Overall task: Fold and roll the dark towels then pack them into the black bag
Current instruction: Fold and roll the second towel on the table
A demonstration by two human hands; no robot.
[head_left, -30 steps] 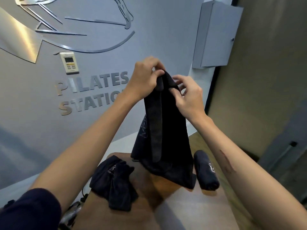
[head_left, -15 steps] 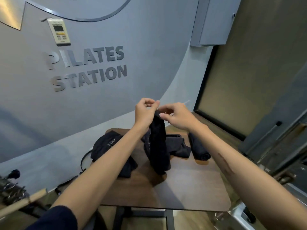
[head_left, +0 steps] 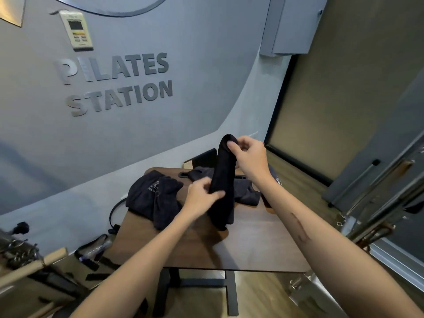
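Note:
A dark towel (head_left: 223, 180), folded into a long narrow strip, hangs upright over the wooden table (head_left: 241, 246). My right hand (head_left: 250, 154) pinches its top end. Lower down, my left hand (head_left: 202, 196) grips the strip at its middle. The strip's bottom end touches the tabletop. A heap of loose dark towels (head_left: 153, 198) lies at the table's back left. Behind the strip lies another dark grey cloth (head_left: 245, 191). A rolled towel (head_left: 276, 180) is mostly hidden behind my right forearm. The black bag (head_left: 206, 158) shows only partly at the table's far edge.
A grey wall with metal lettering stands close behind the table. Cables and straps (head_left: 98, 249) lie on the floor at the left beside wooden equipment (head_left: 29, 267). A metal frame (head_left: 378, 203) stands at the right. The table's near half is bare wood.
My left hand has let go of the towel's top and dropped to its middle. My right hand keeps the top end. The towel now hangs as a narrower strip.

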